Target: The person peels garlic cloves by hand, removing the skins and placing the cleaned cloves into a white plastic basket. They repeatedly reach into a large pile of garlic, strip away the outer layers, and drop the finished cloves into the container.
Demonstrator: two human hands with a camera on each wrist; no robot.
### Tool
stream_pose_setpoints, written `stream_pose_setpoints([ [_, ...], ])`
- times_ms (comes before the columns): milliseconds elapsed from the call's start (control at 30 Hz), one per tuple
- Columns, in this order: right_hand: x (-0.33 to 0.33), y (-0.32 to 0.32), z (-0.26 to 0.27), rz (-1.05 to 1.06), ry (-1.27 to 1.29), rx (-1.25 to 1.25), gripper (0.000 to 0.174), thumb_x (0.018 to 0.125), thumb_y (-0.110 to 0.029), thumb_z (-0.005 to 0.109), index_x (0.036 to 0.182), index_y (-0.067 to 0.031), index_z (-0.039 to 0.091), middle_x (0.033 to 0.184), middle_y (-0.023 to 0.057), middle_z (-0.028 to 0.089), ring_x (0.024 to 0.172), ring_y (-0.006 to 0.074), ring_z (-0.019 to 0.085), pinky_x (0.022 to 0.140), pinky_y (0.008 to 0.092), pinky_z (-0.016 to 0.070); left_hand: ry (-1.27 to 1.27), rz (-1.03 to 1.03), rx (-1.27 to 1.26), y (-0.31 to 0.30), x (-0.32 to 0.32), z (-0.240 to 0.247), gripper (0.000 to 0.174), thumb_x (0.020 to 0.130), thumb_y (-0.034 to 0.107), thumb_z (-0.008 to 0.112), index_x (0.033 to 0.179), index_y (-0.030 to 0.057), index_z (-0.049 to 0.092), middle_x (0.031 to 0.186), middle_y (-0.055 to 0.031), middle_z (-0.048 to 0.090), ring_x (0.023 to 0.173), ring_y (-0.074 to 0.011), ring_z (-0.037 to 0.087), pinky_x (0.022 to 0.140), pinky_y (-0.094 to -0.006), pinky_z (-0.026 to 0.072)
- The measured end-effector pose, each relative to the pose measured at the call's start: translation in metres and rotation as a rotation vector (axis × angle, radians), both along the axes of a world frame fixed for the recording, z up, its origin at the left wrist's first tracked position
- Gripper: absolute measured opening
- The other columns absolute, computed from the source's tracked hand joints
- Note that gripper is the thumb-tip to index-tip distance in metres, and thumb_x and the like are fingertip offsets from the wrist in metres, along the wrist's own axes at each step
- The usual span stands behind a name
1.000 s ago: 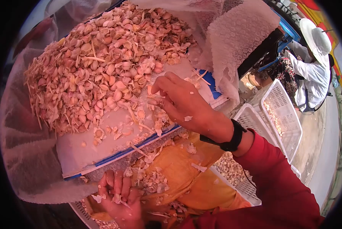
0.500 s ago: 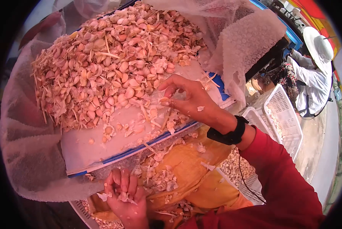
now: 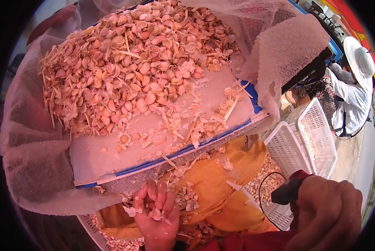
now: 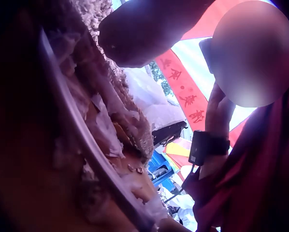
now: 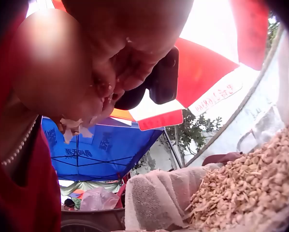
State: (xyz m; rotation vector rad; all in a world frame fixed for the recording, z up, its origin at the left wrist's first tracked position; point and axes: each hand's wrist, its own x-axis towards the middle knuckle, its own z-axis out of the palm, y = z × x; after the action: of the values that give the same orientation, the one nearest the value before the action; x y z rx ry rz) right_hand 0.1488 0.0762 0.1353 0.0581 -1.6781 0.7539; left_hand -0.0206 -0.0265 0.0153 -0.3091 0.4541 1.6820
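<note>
The left hand (image 3: 158,213) lies palm up below the sheet's front edge, curled fingers gripping pale garlic husk (image 3: 156,214). A husk flap (image 3: 132,211) sticks out beside it. Close to the head camera at lower right is the right hand (image 3: 327,209), its fingers bent and their tips hidden. In the right wrist view this hand (image 5: 130,48) is raised beside the blurred face, with bent fingers and no clove visible. Farther back, a large heap of garlic cloves (image 3: 124,67) rests on the pale sheet (image 3: 99,161), with loose husks and stems near its front edge.
Orange cloth (image 3: 221,167) covers part of the crates below the sheet. White crates (image 3: 285,144) stand at right, near a person in a white hat (image 3: 359,62). Bubble wrap (image 3: 290,48) drapes the back right corner. A thin black cable (image 3: 260,188) loops by the right wrist.
The right hand has left the front of the heap and come back and up toward the head camera. The left hand keeps its curled hold; the heap appears shifted slightly right in view.
</note>
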Motion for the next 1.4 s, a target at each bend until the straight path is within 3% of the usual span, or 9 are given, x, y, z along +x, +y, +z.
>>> stream_pose_setpoints([
  [133, 0.003, 0.043, -0.022, 0.139, -0.267, -0.099, 0.011, 0.080, -0.003, 0.063, 0.084, -0.0066, 0.054, 0.070, 0.0055, 0.052, 0.056, 0.0143, 0.054, 0.049, 0.0243, 0.0451, -0.034, -0.017, 0.002, 0.005, -0.002, -0.005, 0.026, 0.097, 0.022, 0.035, 0.076, 0.0071, 0.040, 0.061, -0.0037, 0.037, 0.046, -0.0111, 0.029, 0.039, -0.0254, 0.0272],
  [233, -0.009, 0.091, -0.079, 0.274, -0.196, -0.771, 0.023, 0.087, -0.007, 0.059, 0.107, -0.0005, 0.050, 0.089, 0.0052, 0.052, 0.083, 0.0175, 0.054, 0.077, 0.0307, 0.0436, -0.058, -0.038, -0.012, 0.010, 0.002, -0.009, 0.026, 0.097, 0.023, 0.034, 0.076, 0.0082, 0.037, 0.062, -0.0034, 0.036, 0.046, -0.0114, 0.031, 0.039, -0.0254, 0.0266],
  [367, -0.020, 0.189, -0.141, 0.424, -0.297, -1.114, 0.017, 0.091, -0.017, 0.050, 0.104, -0.0050, 0.048, 0.088, 0.0039, 0.049, 0.078, 0.0141, 0.051, 0.071, 0.0299, 0.0418, -0.065, -0.049, -0.029, 0.012, -0.001, -0.010, 0.025, 0.097, 0.023, 0.034, 0.076, 0.0088, 0.036, 0.062, -0.0031, 0.035, 0.047, -0.0116, 0.032, 0.039, -0.0254, 0.0271],
  [467, -0.042, 0.209, -0.147, -0.288, -0.983, -0.568, 0.020, 0.088, -0.013, 0.050, 0.106, -0.0040, 0.047, 0.090, 0.0101, 0.055, 0.083, 0.0223, 0.055, 0.072, 0.0348, 0.0422, -0.022, -0.028, -0.030, 0.009, -0.008, -0.012, 0.026, 0.096, 0.023, 0.036, 0.075, 0.0079, 0.040, 0.058, -0.0023, 0.034, 0.047, -0.0111, 0.030, 0.040, -0.0247, 0.0270],
  [567, -0.046, 0.222, -0.177, -0.579, -1.109, -0.006, 0.024, 0.086, -0.013, 0.050, 0.108, -0.0034, 0.044, 0.091, 0.0182, 0.057, 0.087, 0.0337, 0.055, 0.075, 0.0407, 0.0422, -0.005, -0.013, -0.017, 0.008, -0.010, -0.015, 0.026, 0.096, 0.023, 0.037, 0.075, 0.0080, 0.040, 0.058, -0.0021, 0.034, 0.048, -0.0112, 0.031, 0.040, -0.0242, 0.0265],
  [767, -0.043, 0.206, -0.173, -0.494, -1.046, -0.005, 0.022, 0.085, -0.010, 0.049, 0.105, -0.0035, 0.042, 0.090, 0.0233, 0.056, 0.085, 0.0443, 0.054, 0.074, 0.0490, 0.0424, 0.006, -0.055, -0.025, 0.005, 0.000, -0.005, 0.024, 0.096, 0.022, 0.035, 0.076, 0.0092, 0.036, 0.062, -0.0022, 0.036, 0.047, -0.0111, 0.033, 0.040, -0.0252, 0.0291],
  [1033, -0.029, 0.111, -0.090, 0.014, -0.811, -0.545, 0.021, 0.092, -0.020, 0.054, 0.107, -0.0053, 0.050, 0.079, 0.0080, 0.051, 0.065, 0.0166, 0.048, 0.059, 0.0291, 0.0388, 0.039, -0.010, -0.003, -0.009, -0.004, -0.001, 0.024, 0.097, 0.022, 0.035, 0.076, 0.0102, 0.037, 0.062, -0.0023, 0.036, 0.047, -0.0113, 0.033, 0.039, -0.0255, 0.0292],
  [1200, -0.020, 0.037, -0.017, 0.169, -0.612, -0.001, 0.018, 0.085, -0.017, 0.060, 0.100, -0.0080, 0.061, 0.075, 0.0048, 0.050, 0.063, 0.0199, 0.053, 0.057, 0.0327, 0.0428, 0.005, -0.072, -0.052, -0.006, 0.007, 0.009, 0.024, 0.094, 0.023, 0.042, 0.074, 0.0081, 0.042, 0.060, -0.0016, 0.034, 0.050, -0.0109, 0.029, 0.041, -0.0240, 0.0233],
  [1400, -0.044, -0.037, 0.003, -0.098, -0.141, 0.283, 0.018, 0.062, -0.013, 0.064, 0.078, -0.0111, 0.057, 0.058, -0.0009, 0.034, 0.042, 0.0095, 0.039, 0.034, 0.0238, 0.0265, -0.013, -0.078, 0.024, -0.015, 0.005, 0.017, 0.024, 0.093, 0.021, 0.044, 0.074, 0.0073, 0.043, 0.059, -0.0016, 0.034, 0.052, -0.0111, 0.031, 0.041, -0.0234, 0.0236],
])
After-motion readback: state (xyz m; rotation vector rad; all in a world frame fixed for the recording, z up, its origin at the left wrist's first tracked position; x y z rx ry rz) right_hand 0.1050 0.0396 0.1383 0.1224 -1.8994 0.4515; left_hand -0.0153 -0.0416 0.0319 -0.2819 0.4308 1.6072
